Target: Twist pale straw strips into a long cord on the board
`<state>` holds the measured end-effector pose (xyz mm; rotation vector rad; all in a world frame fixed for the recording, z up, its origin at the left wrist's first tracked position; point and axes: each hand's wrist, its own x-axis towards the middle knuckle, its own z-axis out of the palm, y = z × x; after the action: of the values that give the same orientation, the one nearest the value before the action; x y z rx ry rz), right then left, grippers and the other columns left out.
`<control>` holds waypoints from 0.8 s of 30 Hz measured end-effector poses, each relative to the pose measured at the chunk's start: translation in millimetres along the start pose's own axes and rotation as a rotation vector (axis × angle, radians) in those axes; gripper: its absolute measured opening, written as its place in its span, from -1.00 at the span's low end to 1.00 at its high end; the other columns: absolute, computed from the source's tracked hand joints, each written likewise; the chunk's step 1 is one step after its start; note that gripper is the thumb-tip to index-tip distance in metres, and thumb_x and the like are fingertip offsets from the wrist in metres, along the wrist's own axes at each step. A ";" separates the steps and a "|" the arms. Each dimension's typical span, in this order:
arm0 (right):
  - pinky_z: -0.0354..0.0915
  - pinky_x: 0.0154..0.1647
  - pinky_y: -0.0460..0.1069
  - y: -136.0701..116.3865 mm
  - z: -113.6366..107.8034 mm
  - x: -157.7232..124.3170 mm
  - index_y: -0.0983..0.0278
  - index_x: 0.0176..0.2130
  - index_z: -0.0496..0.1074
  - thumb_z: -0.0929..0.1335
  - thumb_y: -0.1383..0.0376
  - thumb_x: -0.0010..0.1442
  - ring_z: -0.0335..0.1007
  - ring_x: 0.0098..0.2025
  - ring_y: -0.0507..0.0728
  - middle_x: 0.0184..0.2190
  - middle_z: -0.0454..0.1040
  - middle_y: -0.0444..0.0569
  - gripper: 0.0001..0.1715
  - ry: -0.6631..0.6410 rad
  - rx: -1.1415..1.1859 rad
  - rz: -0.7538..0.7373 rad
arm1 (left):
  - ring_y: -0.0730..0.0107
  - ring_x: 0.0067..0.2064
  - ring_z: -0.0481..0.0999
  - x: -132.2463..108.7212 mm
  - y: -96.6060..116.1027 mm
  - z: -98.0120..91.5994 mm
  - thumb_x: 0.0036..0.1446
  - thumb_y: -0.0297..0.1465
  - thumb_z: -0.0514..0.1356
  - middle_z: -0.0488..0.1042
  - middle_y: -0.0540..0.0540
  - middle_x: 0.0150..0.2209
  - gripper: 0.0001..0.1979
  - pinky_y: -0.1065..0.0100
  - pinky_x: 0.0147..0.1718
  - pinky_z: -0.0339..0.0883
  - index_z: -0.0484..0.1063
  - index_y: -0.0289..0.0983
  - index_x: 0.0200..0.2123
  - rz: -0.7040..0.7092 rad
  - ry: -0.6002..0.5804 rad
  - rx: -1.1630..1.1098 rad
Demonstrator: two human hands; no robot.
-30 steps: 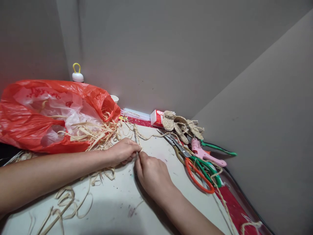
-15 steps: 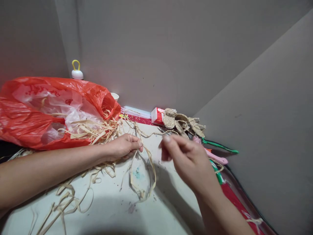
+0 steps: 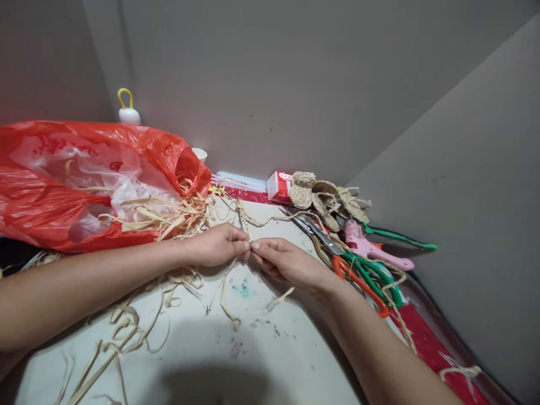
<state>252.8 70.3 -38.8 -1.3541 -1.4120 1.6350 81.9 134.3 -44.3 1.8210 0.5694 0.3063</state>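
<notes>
My left hand [image 3: 221, 244] pinches a thin braid of pale raffia [image 3: 242, 216] over the middle of the white tabletop [image 3: 189, 332]. Fingertip to fingertip with it, my right hand [image 3: 283, 260] is closed on the raffia strands at the same spot. The braid runs away from my fingers toward the back, where a longer braided cord [image 3: 270, 223] curves off to the right. Below my left hand hangs a loose raffia strand [image 3: 226, 298]. Another strand end [image 3: 282, 298] sticks out under my right hand. The exact grip between the fingertips is hidden.
A red plastic bag [image 3: 143, 143] spilling raffia fills the left back. On the right lie scissors with orange handles [image 3: 363, 287], green-handled scissors [image 3: 375, 275] and a pink glue gun [image 3: 371, 247]. Coiled woven pieces [image 3: 324, 197] sit beside a red-and-white box [image 3: 278, 187].
My right hand has moved left to meet my left hand and now grips the strands. The raffia loop below has been drawn apart. The scissors have come into view.
</notes>
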 end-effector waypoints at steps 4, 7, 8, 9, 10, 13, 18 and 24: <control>-0.33 -0.75 -0.16 2.1 1.5 3.1 0.26 -0.58 0.17 0.32 0.13 0.10 -0.33 -0.71 -0.11 -0.74 -0.06 -0.34 -0.62 -0.028 0.216 0.049 | 0.54 -0.48 0.24 -0.9 2.2 -7.7 0.13 -0.36 0.01 0.32 0.05 -0.53 -0.77 0.49 -0.44 0.12 0.39 -0.33 -0.46 0.023 -0.021 0.134; -0.33 -0.75 -0.16 4.2 9.7 4.8 0.27 -0.64 0.17 0.31 0.18 0.08 -0.32 -0.74 -0.13 -0.79 -0.05 -0.33 -0.62 0.079 0.195 0.063 | 0.54 -0.50 0.22 -3.4 9.4 -10.6 0.09 -0.40 0.01 0.28 0.07 -0.57 -0.79 0.50 -0.47 0.09 0.39 -0.32 -0.49 0.014 -0.055 0.221; -0.33 -0.75 -0.15 4.9 13.4 5.1 0.28 -0.64 0.21 0.30 0.19 0.07 -0.32 -0.75 -0.13 -0.80 -0.04 -0.33 -0.65 0.130 0.179 0.066 | 0.55 -0.52 0.20 -4.6 12.5 -10.4 0.08 -0.42 0.02 0.26 0.07 -0.59 -0.80 0.49 -0.49 0.09 0.39 -0.32 -0.49 -0.012 -0.058 0.228; -0.33 -0.75 -0.15 5.4 17.3 5.4 0.30 -0.62 0.26 0.30 0.21 0.05 -0.31 -0.76 -0.13 -0.81 -0.03 -0.33 -0.69 0.182 0.166 0.067 | 0.56 -0.56 0.19 -5.8 15.6 -9.4 0.07 -0.43 0.02 0.24 0.08 -0.62 -0.81 0.49 -0.52 0.08 0.38 -0.31 -0.50 -0.059 -0.057 0.214; -0.33 -0.75 -0.15 5.9 21.2 5.5 0.31 -0.61 0.29 0.30 0.23 0.04 -0.30 -0.76 -0.13 -0.82 -0.02 -0.33 -0.73 0.230 0.157 0.065 | 0.56 -0.60 0.17 -7.2 18.7 -7.7 0.06 -0.43 0.01 0.22 0.09 -0.64 -0.81 0.48 -0.56 0.07 0.36 -0.30 -0.51 -0.125 -0.059 0.179; -0.31 -0.75 -0.15 6.7 31.1 5.0 0.29 -0.66 0.23 0.30 0.26 0.01 -0.26 -0.77 -0.13 -0.84 -0.01 -0.31 -0.71 0.331 0.170 0.042 | 0.53 -0.69 0.14 -11.5 25.1 1.9 0.07 -0.43 -0.05 0.18 0.07 -0.71 -0.77 0.46 -0.66 0.03 0.24 -0.27 -0.60 -0.311 -0.044 0.056; -0.28 -0.77 -0.16 7.8 38.5 2.2 0.25 -0.71 0.09 0.30 0.24 0.04 -0.26 -0.78 -0.14 -0.83 -0.02 -0.31 -0.59 0.303 0.348 0.028 | 0.44 -0.56 0.32 -15.1 19.4 23.0 0.07 -0.45 -0.06 0.35 -0.05 -0.61 -0.79 0.43 -0.54 0.17 0.27 -0.29 -0.56 -0.192 0.130 0.304; -0.28 -0.75 -0.19 7.4 41.0 1.9 0.25 -0.66 0.03 0.37 0.24 0.01 -0.28 -0.75 -0.16 -0.79 -0.05 -0.35 -0.55 0.275 0.488 0.018 | 0.37 -0.42 0.39 -14.2 9.0 31.4 0.06 -0.48 -0.05 0.46 -0.13 -0.42 -0.84 0.40 -0.42 0.21 0.31 -0.32 -0.35 -0.069 0.227 0.519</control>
<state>215.3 55.5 -49.6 -1.2403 -0.7778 1.5955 86.9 99.0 -44.8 2.2728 0.9336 0.3431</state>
